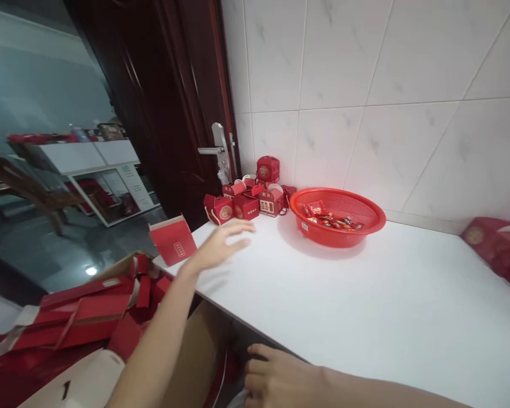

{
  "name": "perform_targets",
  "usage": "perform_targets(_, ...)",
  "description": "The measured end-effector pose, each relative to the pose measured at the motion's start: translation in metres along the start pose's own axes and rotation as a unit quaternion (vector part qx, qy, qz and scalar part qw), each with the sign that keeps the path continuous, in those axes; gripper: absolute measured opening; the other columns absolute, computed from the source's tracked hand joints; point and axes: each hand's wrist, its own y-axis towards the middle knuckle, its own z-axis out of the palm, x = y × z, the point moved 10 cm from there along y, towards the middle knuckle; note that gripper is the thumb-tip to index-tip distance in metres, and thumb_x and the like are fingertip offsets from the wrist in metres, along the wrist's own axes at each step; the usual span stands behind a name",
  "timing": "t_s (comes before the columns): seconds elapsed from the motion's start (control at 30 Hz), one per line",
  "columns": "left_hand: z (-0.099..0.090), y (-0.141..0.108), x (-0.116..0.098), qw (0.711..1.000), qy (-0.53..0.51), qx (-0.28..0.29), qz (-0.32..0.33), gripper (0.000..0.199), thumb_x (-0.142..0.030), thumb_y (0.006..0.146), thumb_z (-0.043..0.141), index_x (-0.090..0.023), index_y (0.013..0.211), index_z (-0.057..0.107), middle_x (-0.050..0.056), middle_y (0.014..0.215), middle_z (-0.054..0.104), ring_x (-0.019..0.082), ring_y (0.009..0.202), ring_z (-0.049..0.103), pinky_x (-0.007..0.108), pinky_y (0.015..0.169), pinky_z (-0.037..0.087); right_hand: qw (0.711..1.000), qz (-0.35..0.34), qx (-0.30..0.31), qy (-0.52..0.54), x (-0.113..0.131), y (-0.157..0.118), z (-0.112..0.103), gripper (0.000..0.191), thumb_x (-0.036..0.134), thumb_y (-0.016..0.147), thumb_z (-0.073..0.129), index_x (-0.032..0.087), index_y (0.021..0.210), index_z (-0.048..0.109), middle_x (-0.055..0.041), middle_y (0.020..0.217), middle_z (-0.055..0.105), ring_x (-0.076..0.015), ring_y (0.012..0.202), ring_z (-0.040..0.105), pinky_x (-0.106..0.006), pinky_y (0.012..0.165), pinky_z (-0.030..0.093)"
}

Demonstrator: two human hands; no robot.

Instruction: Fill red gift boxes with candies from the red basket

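Observation:
My left hand (221, 245) reaches over the left part of the white table (323, 306), fingers stretched out and apart, holding nothing. It is slightly blurred. Just left of it, a red flat-sided box (174, 241) stands at the table's edge with its top open. Beyond my fingers sit several small red gift boxes (245, 207) with cord handles, grouped against the wall. My right hand (276, 378) is low by the table's front edge, with its fingers loosely bent and apart. Nothing shows in it, though its underside is hidden.
A red plastic basket (339, 241) with wrapped sweets (331, 218) stands near the tiled wall. Several folded red boxes (80, 317) fill a cardboard carton (195, 345) at the lower left. More red boxes (497, 249) lie at the right edge. A dark door (165, 85) stands behind the table.

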Motion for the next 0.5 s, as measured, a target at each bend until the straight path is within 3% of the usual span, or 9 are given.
perform_targets(0.07,-0.071,-0.009,0.01,0.988,0.025,-0.149,-0.026,0.037,-0.045,0.081,0.066,-0.019,0.106,0.073,0.01,0.132,0.068,0.028,0.125,0.06,0.042,0.11,0.047,0.999,0.028,0.025,-0.027,-0.008,-0.005,0.014,0.026,0.025,0.095,0.063,0.019,0.069,0.063,-0.0003,0.067,0.062,-0.0168,0.068,0.055,-0.036,0.09,0.046)
perform_targets(0.13,-0.14,-0.028,0.025,0.95,0.045,-0.301,-0.069,0.034,-0.034,0.078,0.065,-0.016,0.106,0.072,0.009,0.127,0.071,0.025,0.12,0.063,0.04,0.109,0.047,0.998,0.039,0.045,-0.033,-0.013,-0.011,0.019,0.024,0.024,0.092,0.067,0.018,0.069,0.064,-0.0008,0.067,0.063,-0.0169,0.067,0.055,-0.034,0.086,0.046)
perform_targets(0.17,-0.166,-0.038,0.035,0.928,0.056,-0.353,-0.106,0.03,-0.027,0.077,0.063,-0.014,0.102,0.072,0.009,0.122,0.073,0.025,0.116,0.064,0.039,0.108,0.047,0.998,0.037,0.053,-0.026,-0.013,-0.014,0.018,0.023,0.024,0.091,0.069,0.018,0.07,0.064,-0.0008,0.067,0.063,-0.0169,0.068,0.055,-0.034,0.084,0.046)
perform_targets(0.23,-0.196,-0.049,0.062,0.897,0.107,-0.363,-0.228,0.02,-0.016,0.073,0.058,-0.013,0.086,0.073,0.006,0.109,0.077,0.024,0.108,0.065,0.038,0.105,0.047,0.997,0.032,0.067,-0.004,-0.012,-0.015,0.017,0.021,0.026,0.09,0.07,0.018,0.072,0.064,-0.0003,0.068,0.063,-0.0169,0.068,0.055,-0.033,0.081,0.046)
perform_targets(0.33,-0.194,-0.044,0.098,0.899,0.145,-0.225,-0.346,0.017,-0.012,0.072,0.056,-0.015,0.068,0.072,0.002,0.087,0.078,0.023,0.096,0.066,0.032,0.094,0.05,0.995,0.038,0.088,0.007,-0.012,-0.013,0.015,0.02,0.028,0.088,0.071,0.018,0.072,0.063,-0.0004,0.07,0.063,-0.0173,0.069,0.054,-0.033,0.078,0.045)
perform_targets(0.5,-0.15,-0.031,0.13,0.92,0.146,0.009,-0.363,0.023,-0.018,0.074,0.059,-0.014,0.084,0.079,-0.001,0.076,0.078,0.017,0.078,0.066,0.022,0.072,0.05,0.993,0.044,0.107,0.03,-0.015,-0.009,0.01,0.019,0.029,0.088,0.071,0.019,0.075,0.062,-0.0009,0.076,0.064,-0.0175,0.074,0.054,-0.031,0.077,0.045)
